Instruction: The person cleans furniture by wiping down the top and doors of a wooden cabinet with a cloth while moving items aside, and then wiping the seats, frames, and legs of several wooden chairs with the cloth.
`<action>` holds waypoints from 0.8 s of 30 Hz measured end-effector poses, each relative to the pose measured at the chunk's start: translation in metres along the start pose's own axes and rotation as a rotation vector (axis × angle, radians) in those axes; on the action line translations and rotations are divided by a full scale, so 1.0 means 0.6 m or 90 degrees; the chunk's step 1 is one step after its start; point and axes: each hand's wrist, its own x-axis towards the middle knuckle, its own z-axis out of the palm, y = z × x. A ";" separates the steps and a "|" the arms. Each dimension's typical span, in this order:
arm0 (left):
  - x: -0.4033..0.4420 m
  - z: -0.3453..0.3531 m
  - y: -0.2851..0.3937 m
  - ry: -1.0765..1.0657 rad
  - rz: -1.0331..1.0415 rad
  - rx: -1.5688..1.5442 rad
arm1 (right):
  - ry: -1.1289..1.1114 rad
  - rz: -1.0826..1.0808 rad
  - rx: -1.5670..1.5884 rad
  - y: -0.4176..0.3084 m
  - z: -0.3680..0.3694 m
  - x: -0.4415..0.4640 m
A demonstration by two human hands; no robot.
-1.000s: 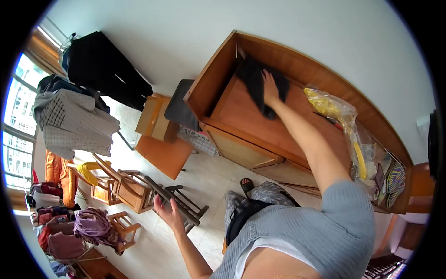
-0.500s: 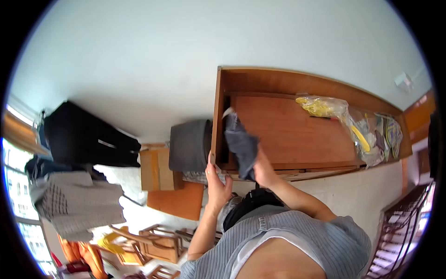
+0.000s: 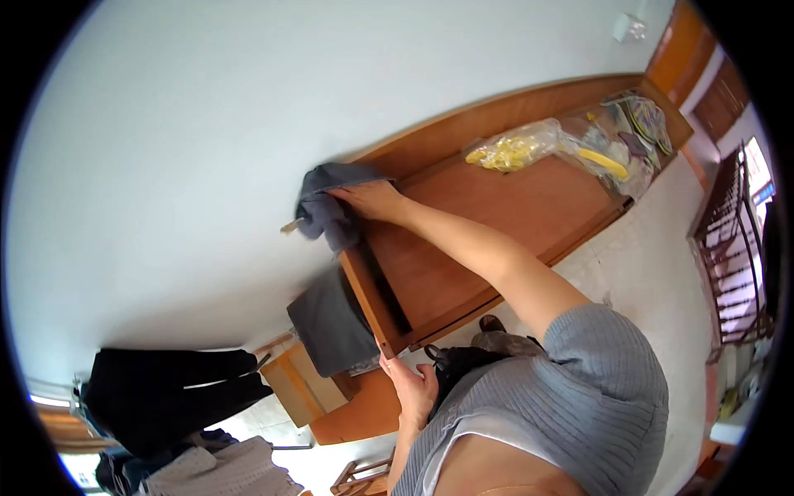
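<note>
A dark grey-blue cloth (image 3: 331,202) with a pale tag is draped over the far left corner of a wooden cabinet (image 3: 488,231). My right hand (image 3: 372,200) holds it against the rim there, arm stretched across the cabinet's recessed top; part of the fingers is hidden by the fabric. My left hand (image 3: 409,384) grips the near left corner of the cabinet, with its fingertips along the outer side and the thumb apart.
Clear plastic bags with yellow items (image 3: 517,149) lie at the right end of the cabinet top. A dark grey bin-like object (image 3: 331,322) and a cardboard box (image 3: 306,380) stand to the left. Black trousers (image 3: 169,393) hang at lower left; a stair railing (image 3: 732,240) is at right.
My right hand has carried the cloth from the near left part of the cabinet to its far left corner. The view has tilted; my left hand remains on the near corner.
</note>
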 end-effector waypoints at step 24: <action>0.056 -0.050 0.205 0.267 0.204 -0.225 | -0.051 0.136 -0.034 0.036 -0.061 -0.249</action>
